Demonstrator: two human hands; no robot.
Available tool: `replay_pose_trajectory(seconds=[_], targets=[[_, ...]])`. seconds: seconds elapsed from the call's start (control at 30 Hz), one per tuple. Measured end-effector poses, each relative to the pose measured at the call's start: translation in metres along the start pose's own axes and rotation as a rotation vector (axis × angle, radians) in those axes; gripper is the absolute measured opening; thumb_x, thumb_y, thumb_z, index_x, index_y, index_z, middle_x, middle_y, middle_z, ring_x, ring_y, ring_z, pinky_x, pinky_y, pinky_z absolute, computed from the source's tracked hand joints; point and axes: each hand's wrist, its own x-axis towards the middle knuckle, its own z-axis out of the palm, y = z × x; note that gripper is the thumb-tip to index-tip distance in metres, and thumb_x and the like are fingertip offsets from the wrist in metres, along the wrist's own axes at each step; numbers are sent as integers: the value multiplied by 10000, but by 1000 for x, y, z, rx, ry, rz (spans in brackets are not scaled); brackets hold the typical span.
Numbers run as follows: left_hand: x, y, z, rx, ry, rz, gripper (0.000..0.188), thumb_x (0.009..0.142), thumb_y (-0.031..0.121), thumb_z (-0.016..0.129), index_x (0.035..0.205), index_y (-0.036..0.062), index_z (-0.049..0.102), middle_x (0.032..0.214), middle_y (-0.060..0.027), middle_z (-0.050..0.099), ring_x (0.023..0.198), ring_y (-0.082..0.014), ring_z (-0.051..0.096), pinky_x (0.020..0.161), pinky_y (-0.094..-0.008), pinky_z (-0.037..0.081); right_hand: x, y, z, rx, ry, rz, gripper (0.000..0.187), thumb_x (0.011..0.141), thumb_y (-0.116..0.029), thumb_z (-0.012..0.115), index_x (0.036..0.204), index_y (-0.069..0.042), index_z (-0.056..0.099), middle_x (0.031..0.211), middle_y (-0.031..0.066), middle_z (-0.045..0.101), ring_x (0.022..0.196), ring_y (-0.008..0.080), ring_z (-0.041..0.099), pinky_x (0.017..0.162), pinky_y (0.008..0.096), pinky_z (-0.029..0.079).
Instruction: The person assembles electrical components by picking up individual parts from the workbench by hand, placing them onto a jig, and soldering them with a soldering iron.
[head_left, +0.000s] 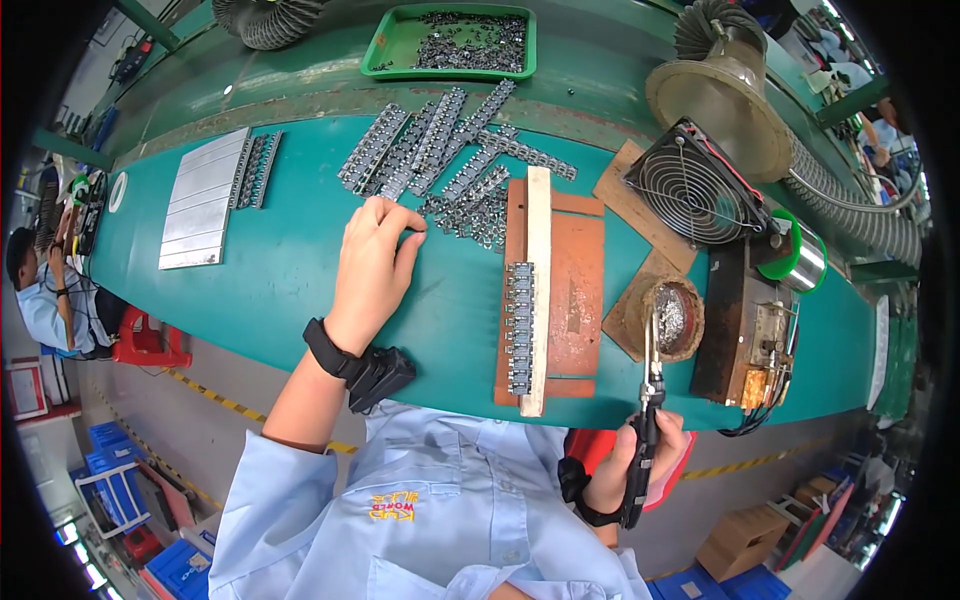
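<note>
My left hand is over the green mat, its fingers curled and thumb close to the fingertips. Whatever the pinch holds, if anything, is too small to make out. Beyond it lie strips of small metal-and-dark parts, with a loose heap of such parts beside the hand. My right hand is closed around the black handle of a soldering iron. The iron's tip reaches into a round brown pot. Between my hands, a row of parts stands along a pale bar on a reddish-brown board.
Flat metal bars lie at left. A green tray of small parts stands at the back. A fan, solder spool, boxy device and extraction funnel crowd the right. Another person sits far left.
</note>
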Motion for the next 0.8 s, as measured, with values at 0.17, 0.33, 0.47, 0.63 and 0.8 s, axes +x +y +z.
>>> replay_pose_trajectory(seconds=[0.17,0.33,0.47,0.63,0.8], targets=[[-3,8,2,-191,18,-132,144,735,-16,618,862,26,564,798,-88,561,690,-210,543,625,-316,436,12,1,22,165,-64,33,314,822,-167,597,1066,-30,454,951,91,435,751,154,443,680,255,375],[-8,20,-6,-418,22,-192,133,747,-17,620,868,8,570,803,-77,602,641,-157,562,582,-280,443,14,-1,24,84,-74,-53,315,810,-135,607,1066,-34,454,966,88,443,804,150,446,726,258,373],[-16,45,-21,-478,-78,-103,138,735,-20,640,866,7,607,817,-75,614,668,-147,578,604,-267,454,15,-1,25,97,-113,-16,312,793,-65,609,1065,-34,457,1000,87,435,856,145,432,765,264,364],[-41,77,-31,-769,-219,-25,153,697,-68,657,832,-12,613,815,-97,621,736,-172,594,643,-262,470,13,-24,24,341,-217,86,351,790,-5,599,1092,-35,422,960,147,538,778,165,524,716,272,431],[-45,82,-34,-817,-288,22,182,680,-62,680,841,-10,614,818,-119,632,740,-185,609,648,-273,482,25,-49,38,460,-491,-147,358,814,45,566,1112,-28,381,877,186,618,757,219,621,686,312,502]])
